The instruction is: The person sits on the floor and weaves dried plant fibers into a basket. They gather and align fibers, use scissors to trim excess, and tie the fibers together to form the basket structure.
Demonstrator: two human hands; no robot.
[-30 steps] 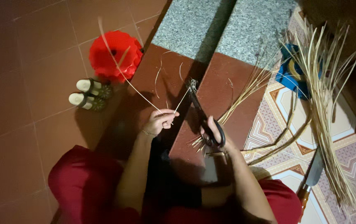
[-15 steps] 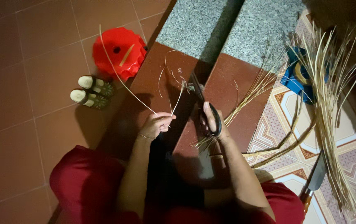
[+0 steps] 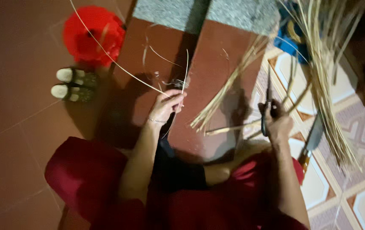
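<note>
Left hand (image 3: 165, 106) grip: fingertips pinched narrow on a thin pale cane strip (image 3: 118, 66), held just above the dark red step (image 3: 216, 64). Right hand (image 3: 278, 123) grip: closed around the handles of dark metal scissors (image 3: 268, 102), out to the right over the patterned floor tile (image 3: 340, 85), well apart from the strip.

Step in hand, as I read it: trimming or sorting single strips, with the strip held and the scissors off it. Next move would call for bringing the blades to the strip near the pinch, with the strip taut.

Strip orientation: long axis runs diagonally, from the pinch up and left, its far end passing over the round red plastic container (image 3: 91, 34) and out of frame. A second short pale end (image 3: 186, 70) rises near-vertical from the same pinch; can't tell if it's the same strip bent over.

Scissors: long axis near-vertical in view, tips pointing away from the body.

Further out:
- loose bundle of pale cane strips (image 3: 229, 89) lying across the step, near the right hand
- bigger sheaf of long straw-coloured strips (image 3: 327, 85) at far right
- long knife with a flat blade (image 3: 312, 138) on the tile, just beside the right forearm
- two small white-capped bottles (image 3: 72, 84) on the brown floor at left
</note>
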